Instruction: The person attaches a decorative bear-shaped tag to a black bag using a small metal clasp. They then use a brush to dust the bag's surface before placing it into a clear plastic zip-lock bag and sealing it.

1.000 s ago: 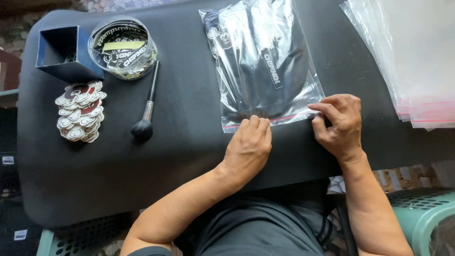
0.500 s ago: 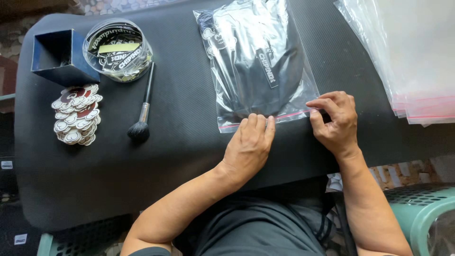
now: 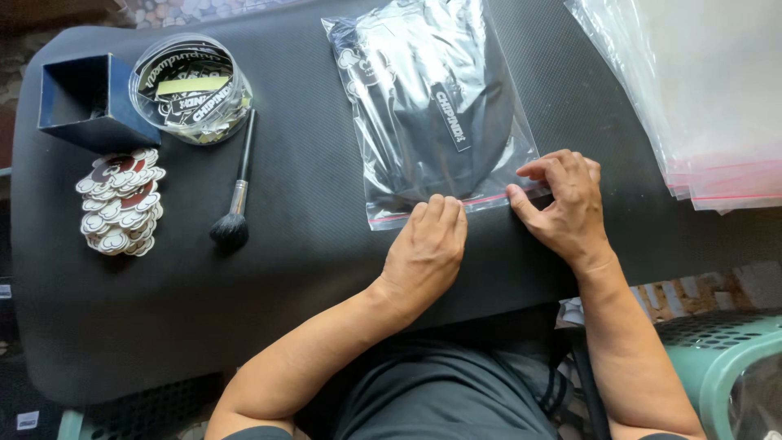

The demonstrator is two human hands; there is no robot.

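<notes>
My left hand [image 3: 428, 248] lies palm down on the near edge of the clear plastic zip bag with the dark folded garment inside [image 3: 440, 106], its fingers [image 3: 440, 213] pressed together and flat across the red seal strip, which pins the bag so it cannot slide on the black textured counter [image 3: 309, 212]. My right hand [image 3: 566, 204] sits at the bag's near right corner; its thumb and curled fingers [image 3: 546, 167] pinch the seal edge there, so the closure is squeezed between them. The bag lies flat in the middle of the counter, its mouth toward me and the garment filling most of it.

To the right, a stack of empty clear bags with red seal strips [image 3: 700, 98] overhangs the counter edge, within reach of my right hand. On the left stand 1 dark blue square box [image 3: 81, 102] and 1 round clear tub holding black printed labels [image 3: 191, 90], touching each other. Just beside them lie a dark-bristled brush [image 3: 236, 183] and a pile of white and red cloud-shaped stickers [image 3: 120, 202], well apart from the bag so they stay out of the way.
</notes>
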